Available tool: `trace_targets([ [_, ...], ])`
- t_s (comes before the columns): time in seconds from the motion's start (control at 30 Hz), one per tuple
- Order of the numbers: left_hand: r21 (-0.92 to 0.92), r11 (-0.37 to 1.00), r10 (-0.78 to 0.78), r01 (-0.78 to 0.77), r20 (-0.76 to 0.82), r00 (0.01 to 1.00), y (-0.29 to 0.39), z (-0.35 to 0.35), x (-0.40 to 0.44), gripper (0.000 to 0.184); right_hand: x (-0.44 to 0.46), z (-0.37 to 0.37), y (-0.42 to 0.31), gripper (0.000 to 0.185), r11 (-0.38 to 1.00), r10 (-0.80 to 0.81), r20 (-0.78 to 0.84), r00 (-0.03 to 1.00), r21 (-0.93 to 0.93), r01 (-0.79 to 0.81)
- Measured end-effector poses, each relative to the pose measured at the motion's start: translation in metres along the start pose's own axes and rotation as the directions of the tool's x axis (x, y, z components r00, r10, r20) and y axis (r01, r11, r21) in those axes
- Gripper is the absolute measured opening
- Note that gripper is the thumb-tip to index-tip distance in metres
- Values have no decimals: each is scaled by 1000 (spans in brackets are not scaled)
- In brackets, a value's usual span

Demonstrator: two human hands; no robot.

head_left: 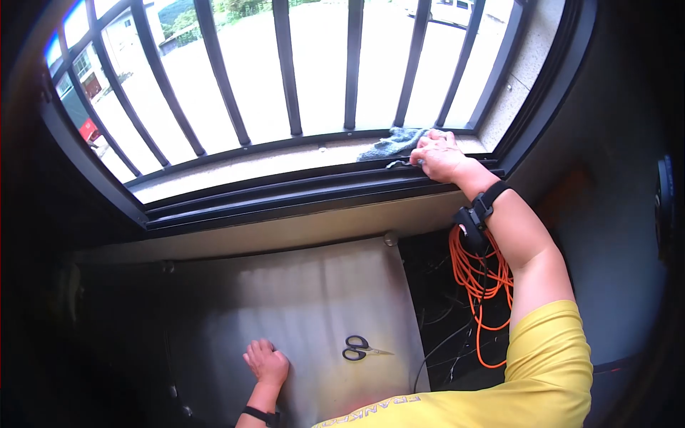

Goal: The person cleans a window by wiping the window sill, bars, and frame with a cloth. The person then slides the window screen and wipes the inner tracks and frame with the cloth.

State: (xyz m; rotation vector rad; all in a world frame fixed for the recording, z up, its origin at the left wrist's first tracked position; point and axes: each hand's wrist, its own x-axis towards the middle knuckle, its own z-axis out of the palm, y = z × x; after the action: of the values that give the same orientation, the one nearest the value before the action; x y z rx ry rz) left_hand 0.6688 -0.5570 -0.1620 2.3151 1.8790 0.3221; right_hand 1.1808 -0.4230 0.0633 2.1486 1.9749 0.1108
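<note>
My right hand (439, 155) is closed on a grey-blue cloth (391, 145), pressing it onto the window sill near the right end of the black frame. Part of the cloth spreads out to the left of my fingers. Lower down, my left hand (267, 362) rests on the sheet-covered table (307, 285), its fingers a little bent and apart, with nothing visible in them. To the right of it lies a pair of scissors (365, 348) with black handles, blades pointing right; neither hand touches it.
Dark vertical bars (285, 71) stand outside the window, just beyond the sill. The black window track (300, 187) runs below it. A coiled orange cable (478, 278) hangs or lies under my right forearm, by a dark surface. A grey wall (614, 235) borders the right side.
</note>
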Motion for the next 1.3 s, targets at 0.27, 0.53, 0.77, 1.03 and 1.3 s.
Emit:
trace_targets([
  [0.27, -53, 999, -23, 15, -156, 987, -3, 14, 2, 12, 19, -49, -29, 36, 983, 1, -39, 999, 185, 6],
  [0.53, -69, 997, -26, 14, -171, 985, -10, 15, 2, 11, 68, -47, -9, 58, 871, 166, -16, 986, 471, -139],
  [0.77, -49, 999, -17, 8, -181, 983, -10, 18, 2, 11, 101, 10, 18, 37, 341, 488, 391, 780, 737, -583],
  [1.03, -91, 995, -49, 35, -156, 987, -9, 18, 2, 12, 96, -78, -84, 25, 709, 377, -248, 892, 698, -106],
  [1.3, -105, 994, -45, 25, -193, 980, -8, 14, 2, 10, 129, -122, -265, 22, 605, 89, -585, 806, 675, 423],
])
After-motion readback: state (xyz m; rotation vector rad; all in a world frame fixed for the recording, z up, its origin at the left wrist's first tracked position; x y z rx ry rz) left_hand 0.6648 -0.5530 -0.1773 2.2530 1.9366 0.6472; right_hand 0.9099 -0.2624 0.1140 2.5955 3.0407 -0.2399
